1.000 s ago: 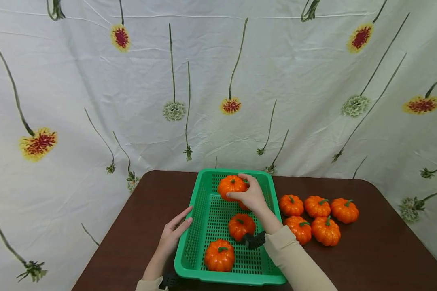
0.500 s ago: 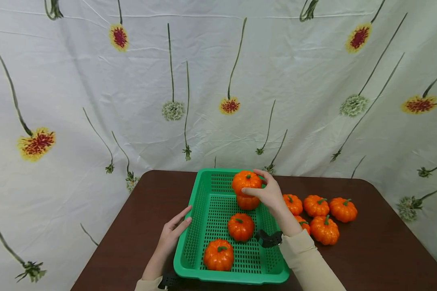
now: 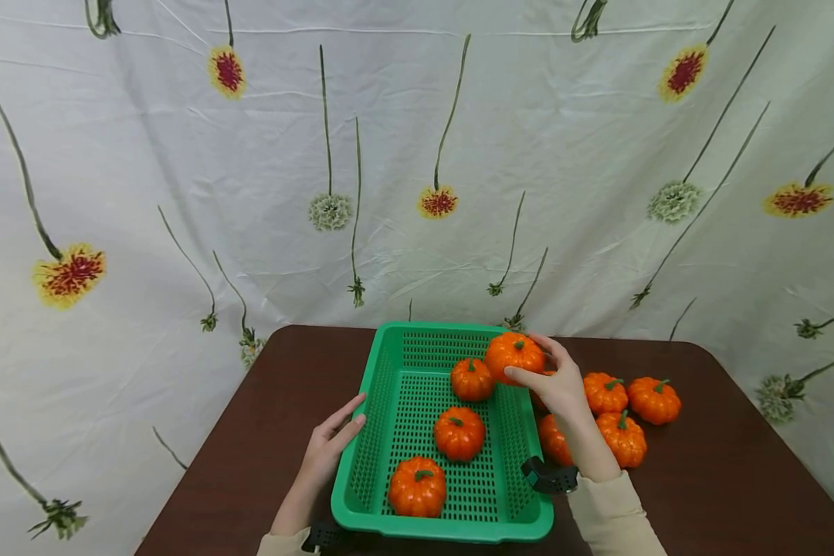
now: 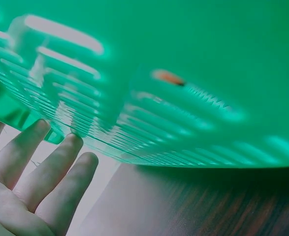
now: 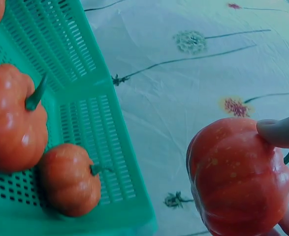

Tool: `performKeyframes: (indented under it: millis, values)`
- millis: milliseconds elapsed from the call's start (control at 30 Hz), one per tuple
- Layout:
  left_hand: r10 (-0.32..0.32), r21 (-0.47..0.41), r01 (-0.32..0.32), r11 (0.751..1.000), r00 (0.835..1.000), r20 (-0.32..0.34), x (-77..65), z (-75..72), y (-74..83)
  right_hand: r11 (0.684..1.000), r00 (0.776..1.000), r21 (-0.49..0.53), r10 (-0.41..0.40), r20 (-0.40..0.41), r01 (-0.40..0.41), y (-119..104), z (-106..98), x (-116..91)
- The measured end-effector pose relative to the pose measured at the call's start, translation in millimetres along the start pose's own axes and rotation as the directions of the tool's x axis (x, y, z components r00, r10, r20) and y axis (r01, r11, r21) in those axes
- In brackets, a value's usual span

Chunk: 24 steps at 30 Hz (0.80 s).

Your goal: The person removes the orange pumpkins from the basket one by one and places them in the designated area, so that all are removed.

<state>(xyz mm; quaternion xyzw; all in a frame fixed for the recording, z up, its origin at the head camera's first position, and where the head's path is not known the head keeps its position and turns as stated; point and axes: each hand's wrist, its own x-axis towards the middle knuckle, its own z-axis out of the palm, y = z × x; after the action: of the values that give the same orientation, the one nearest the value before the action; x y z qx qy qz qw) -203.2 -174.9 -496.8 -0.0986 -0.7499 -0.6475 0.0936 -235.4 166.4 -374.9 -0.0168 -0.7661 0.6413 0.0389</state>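
Note:
My right hand [image 3: 563,390] grips a small orange pumpkin [image 3: 513,357] by its side, above the far right rim of a green plastic basket [image 3: 445,530]. The right wrist view shows the thumb on this held pumpkin [image 5: 238,177], near its green stem. Three more pumpkins sit inside the basket: one at the far right [image 3: 472,379], one mid-basket [image 3: 459,434] and one near the front [image 3: 417,486]. At the basket's left side is my left hand [image 3: 325,455], fingers extended along the outer wall [image 4: 193,123]; whether they touch it I cannot tell.
To the right of the basket, several pumpkins [image 3: 656,401] stand close together on the dark brown table [image 3: 709,463]; my right hand and forearm partly cover some of them. Behind the table hangs a white cloth [image 3: 598,154] printed with flowers.
The right hand has carried its pumpkin rightward, from over the basket's far middle to above its right rim. The pumpkin at the far right inside is now uncovered. My left hand stays in place.

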Motion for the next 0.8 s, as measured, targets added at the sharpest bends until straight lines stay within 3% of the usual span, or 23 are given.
performKeyframes:
  millis: [267,533,667,800]
  values:
    - [-0.025,-0.021,0.025,0.999,1.0,-0.008,-0.3,0.4,0.8,1.0,0.995,-0.015,0.008,-0.104,-0.009,18,-30,-5]
    - [-0.013,-0.016,0.012,1.0,1.0,-0.005,-0.2,0.9,0.4,0.999,0.975,-0.026,0.035,-0.22,-0.042,36,-56,-11]
    - [-0.018,-0.029,0.018,0.999,1.0,-0.003,-0.5,0.8,0.9,0.999,0.957,-0.001,0.048,-0.288,-0.05,50,-71,-12]
    - [-0.025,-0.041,0.024,0.999,1.0,-0.001,-1.1,0.6,2.4,0.994,0.933,0.038,0.111,-0.342,-0.105,58,-83,-15]
